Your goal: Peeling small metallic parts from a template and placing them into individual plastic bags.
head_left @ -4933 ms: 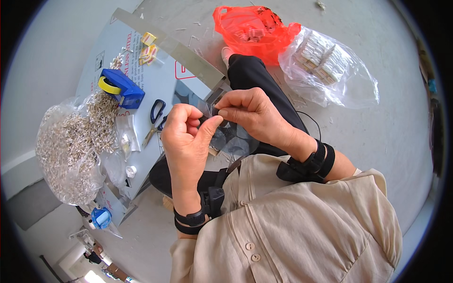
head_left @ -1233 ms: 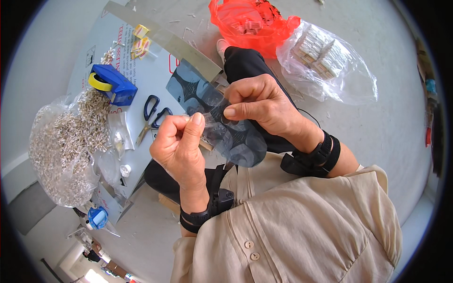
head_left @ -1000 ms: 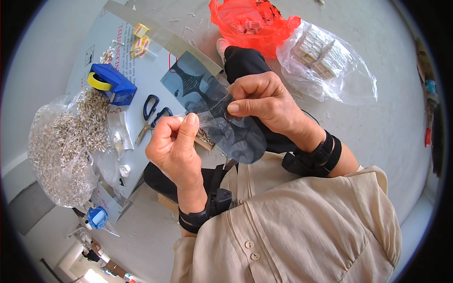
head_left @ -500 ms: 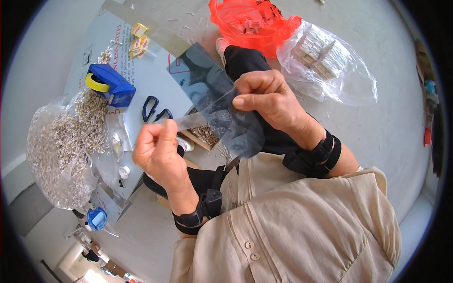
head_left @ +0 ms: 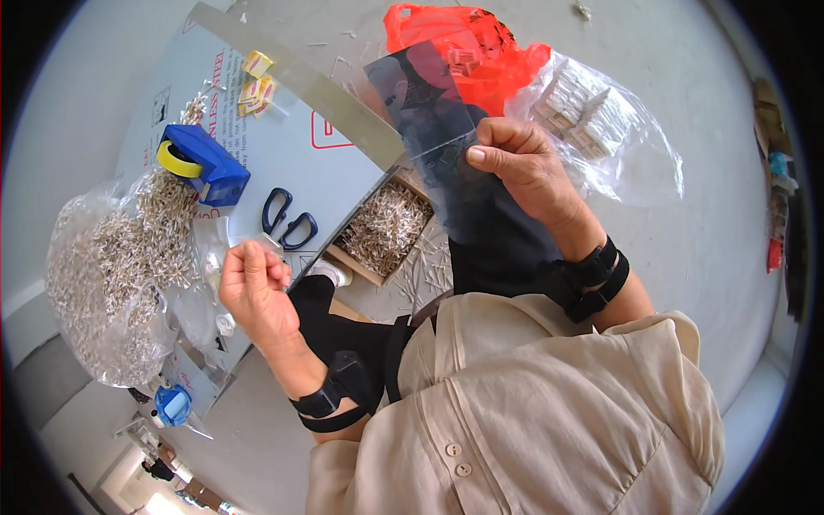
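Observation:
My right hand (head_left: 524, 167) pinches a long, clear plastic bag or sleeve (head_left: 427, 99) near its middle. The plastic looks dark where my trouser leg shows through, and it hangs at a slant in front of me. Apart from it, my left hand (head_left: 257, 287) is closed at the left, with a small bit of clear plastic strip (head_left: 269, 243) showing at its fingertips. Scissors with dark blue handles (head_left: 287, 219) lie on the table just beyond that hand. Between my hands, lower down, stands a cardboard box (head_left: 365, 269) full of small pale sticks (head_left: 386, 225).
On the table (head_left: 296, 159) stand a blue tape dispenser (head_left: 215, 163) with yellow tape, small yellow packets (head_left: 256, 93) and a large clear bag of small sticks (head_left: 107, 283). On the floor are a red plastic bag (head_left: 506, 73) and a clear bag of white bundles (head_left: 592, 112).
My hands have moved apart. The clear strip that stretched between them has come away from the bag. My right hand has swung the plastic up, uncovering the box of sticks.

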A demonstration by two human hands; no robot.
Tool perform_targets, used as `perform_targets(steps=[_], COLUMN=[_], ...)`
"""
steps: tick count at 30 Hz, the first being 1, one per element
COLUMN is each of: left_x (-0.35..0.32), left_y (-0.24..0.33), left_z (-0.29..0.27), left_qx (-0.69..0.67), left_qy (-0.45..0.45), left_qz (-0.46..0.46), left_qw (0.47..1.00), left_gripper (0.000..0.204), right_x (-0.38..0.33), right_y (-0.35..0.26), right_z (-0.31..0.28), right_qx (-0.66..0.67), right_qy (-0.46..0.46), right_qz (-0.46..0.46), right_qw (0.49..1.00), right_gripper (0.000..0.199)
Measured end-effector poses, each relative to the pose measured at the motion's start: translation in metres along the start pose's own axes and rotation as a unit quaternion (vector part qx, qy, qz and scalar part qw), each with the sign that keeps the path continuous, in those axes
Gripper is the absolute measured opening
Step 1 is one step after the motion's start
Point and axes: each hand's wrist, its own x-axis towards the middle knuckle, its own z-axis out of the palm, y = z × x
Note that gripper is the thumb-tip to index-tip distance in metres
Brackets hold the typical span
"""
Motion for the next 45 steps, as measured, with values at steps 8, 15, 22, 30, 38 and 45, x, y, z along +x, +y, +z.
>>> perform_targets(steps=[8,15,22,30,38,45], left_x=[0.001,0.003,0.033,0.056,0.055,0.028], left_y=[-0.026,-0.035,-0.067,-0.113,-0.115,-0.087], left_z=[-0.02,-0.03,0.0,0.022,0.025,0.027], left_qx=[-0.004,-0.082,-0.051,-0.015,-0.038,-0.109], left_qy=[0.037,0.051,-0.093,-0.133,-0.108,-0.067], left_qz=[-0.028,-0.081,-0.013,-0.084,-0.104,-0.096], left_qw=[0.999,0.992,0.994,0.987,0.988,0.987], left_gripper=[0.028,0.028,0.028,0.027,0.03,0.023], right_x=[0.038,0.088,0.151,0.182,0.166,0.087], right_y=[0.029,0.048,0.06,0.078,0.08,0.06], right_z=[0.013,0.049,0.071,0.076,0.07,0.086], right_qx=[-0.135,-0.431,-0.633,-0.722,-0.661,-0.134], right_qy=[-0.136,-0.15,-0.195,-0.235,-0.115,-0.094], right_qz=[0.056,0.056,0.024,-0.102,-0.154,0.216], right_qw=[0.98,0.888,0.749,0.643,0.725,0.963], right_gripper=[0.033,0.036,0.034,0.017,0.018,0.025])
